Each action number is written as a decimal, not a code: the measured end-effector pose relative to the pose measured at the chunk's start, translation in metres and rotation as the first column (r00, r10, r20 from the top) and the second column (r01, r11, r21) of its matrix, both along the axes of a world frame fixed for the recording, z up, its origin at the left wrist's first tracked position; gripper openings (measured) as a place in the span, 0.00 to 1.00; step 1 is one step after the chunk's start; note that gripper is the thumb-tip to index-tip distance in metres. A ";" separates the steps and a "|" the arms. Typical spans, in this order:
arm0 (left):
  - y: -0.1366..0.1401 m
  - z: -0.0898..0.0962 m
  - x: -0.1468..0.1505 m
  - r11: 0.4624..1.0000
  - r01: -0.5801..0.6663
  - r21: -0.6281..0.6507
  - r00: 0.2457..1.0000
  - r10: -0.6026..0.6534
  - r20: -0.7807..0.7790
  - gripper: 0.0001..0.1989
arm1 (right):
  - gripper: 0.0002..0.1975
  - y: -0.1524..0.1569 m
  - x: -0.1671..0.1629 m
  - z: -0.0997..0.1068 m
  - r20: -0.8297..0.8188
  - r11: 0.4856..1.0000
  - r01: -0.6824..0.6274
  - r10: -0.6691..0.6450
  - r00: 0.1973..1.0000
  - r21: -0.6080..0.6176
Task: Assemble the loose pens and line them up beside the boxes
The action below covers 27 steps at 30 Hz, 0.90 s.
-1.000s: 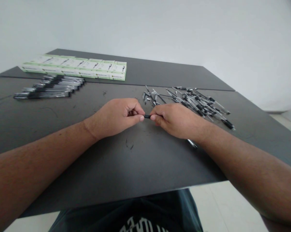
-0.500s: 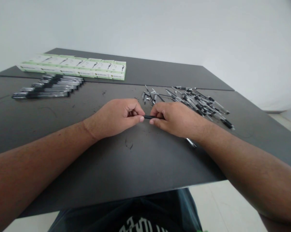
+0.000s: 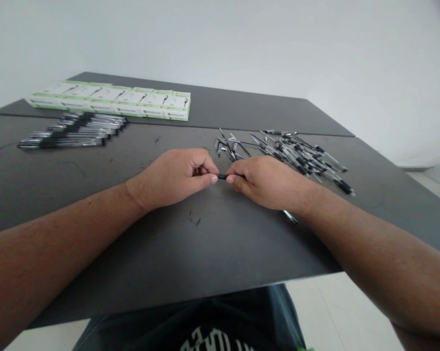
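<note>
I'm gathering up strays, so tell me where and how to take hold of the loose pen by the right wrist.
Pinch the loose pen across its exposed near end, coming from the near table edge. It lies slantwise, that end pointing toward the edge; the right wrist hides the rest, so the far end looks harder to reach.

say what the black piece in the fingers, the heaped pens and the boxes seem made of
Black piece: plastic or rubber, from its dark, fairly dull look; too little shows to tell which. Heaped pens: likely clear, glossy plastic, since they look partly see-through and catch light. Boxes: probably thin card, smooth and printed, given flat white-and-green faces and straight edges.
</note>
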<state>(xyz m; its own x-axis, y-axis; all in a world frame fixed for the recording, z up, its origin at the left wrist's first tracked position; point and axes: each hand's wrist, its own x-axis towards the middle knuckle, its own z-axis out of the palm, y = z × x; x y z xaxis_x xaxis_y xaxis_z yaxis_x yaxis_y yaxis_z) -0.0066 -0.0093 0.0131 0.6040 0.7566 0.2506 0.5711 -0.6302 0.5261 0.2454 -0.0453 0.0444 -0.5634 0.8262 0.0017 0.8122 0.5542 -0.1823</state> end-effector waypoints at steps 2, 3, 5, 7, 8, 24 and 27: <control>0.000 0.000 0.000 1.000 -0.004 -0.001 1.000 0.004 -0.008 0.10 | 0.13 0.000 0.001 -0.001 -0.055 1.000 0.015 -0.016 0.998 -0.011; 0.000 0.001 0.000 1.000 -0.005 -0.004 1.000 0.005 -0.012 0.10 | 0.12 0.000 0.001 -0.001 -0.074 0.999 0.033 -0.034 0.997 -0.016; -0.001 0.001 0.000 1.000 -0.005 -0.004 1.000 0.005 -0.014 0.10 | 0.11 0.000 0.001 -0.001 -0.070 0.998 0.057 -0.058 0.996 -0.016; -0.001 0.001 -0.001 1.000 0.001 0.006 1.000 -0.001 -0.012 0.10 | 0.11 0.000 0.001 -0.001 -0.026 0.999 0.041 -0.041 0.999 -0.004; -0.001 0.000 -0.001 1.000 0.005 0.012 1.000 -0.005 -0.010 0.10 | 0.13 0.000 0.001 -0.001 -0.009 1.000 0.023 -0.023 1.000 0.001; -0.001 0.001 0.000 1.000 -0.003 -0.013 1.000 0.003 -0.018 0.10 | 0.13 0.001 0.002 -0.004 -0.103 0.999 0.041 -0.044 0.994 -0.030; -0.001 0.000 -0.001 1.000 -0.001 -0.013 1.000 0.001 -0.008 0.10 | 0.10 0.001 0.002 -0.003 -0.070 0.998 0.055 -0.057 0.996 -0.018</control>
<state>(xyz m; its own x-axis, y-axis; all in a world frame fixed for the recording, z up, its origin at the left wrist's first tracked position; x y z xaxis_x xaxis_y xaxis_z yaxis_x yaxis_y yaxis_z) -0.0071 -0.0103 0.0133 0.6050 0.7604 0.2362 0.5758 -0.6227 0.5298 0.2469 -0.0445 0.0416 -0.5152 0.8567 0.0265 0.8266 0.5048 -0.2489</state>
